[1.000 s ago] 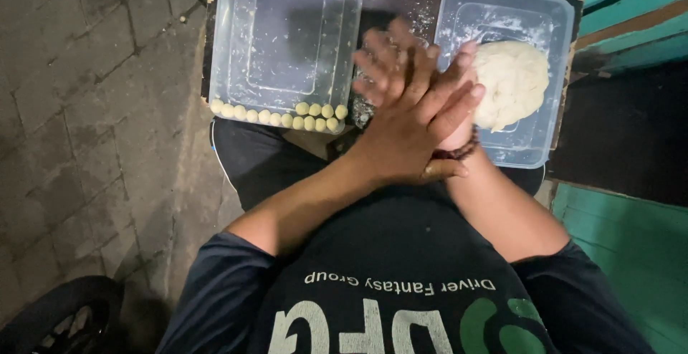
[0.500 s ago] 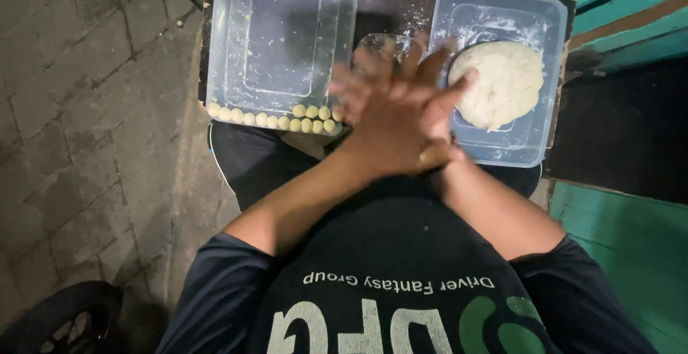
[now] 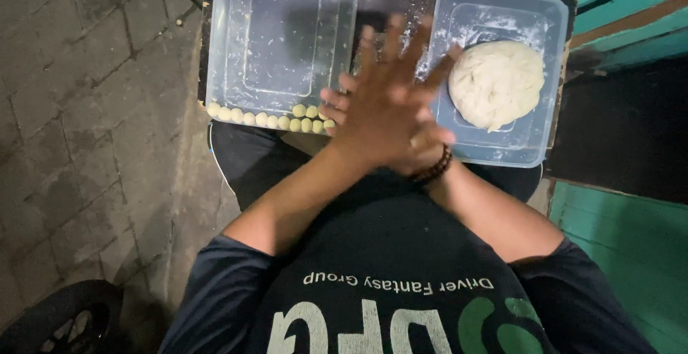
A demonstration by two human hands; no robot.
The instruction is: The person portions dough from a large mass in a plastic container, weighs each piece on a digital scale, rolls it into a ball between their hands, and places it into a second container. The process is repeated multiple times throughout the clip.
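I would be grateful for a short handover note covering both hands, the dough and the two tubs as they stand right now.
Left hand lies flat over the right hand, palms pressed together; anything between them is hidden.
Dough lump sits in the right tub.
Small dough balls line the near edge of the left tub.
Done: one row of balls and a few more.
Left: most of the lump remains unshaped.

My pressed hands (image 3: 390, 114) fill the dark gap between both tubs; the left tub (image 3: 279, 39) lies bare beyond its dough-ball row (image 3: 269, 119); the dough lump (image 3: 496, 84) crowds the right tub (image 3: 552, 74).
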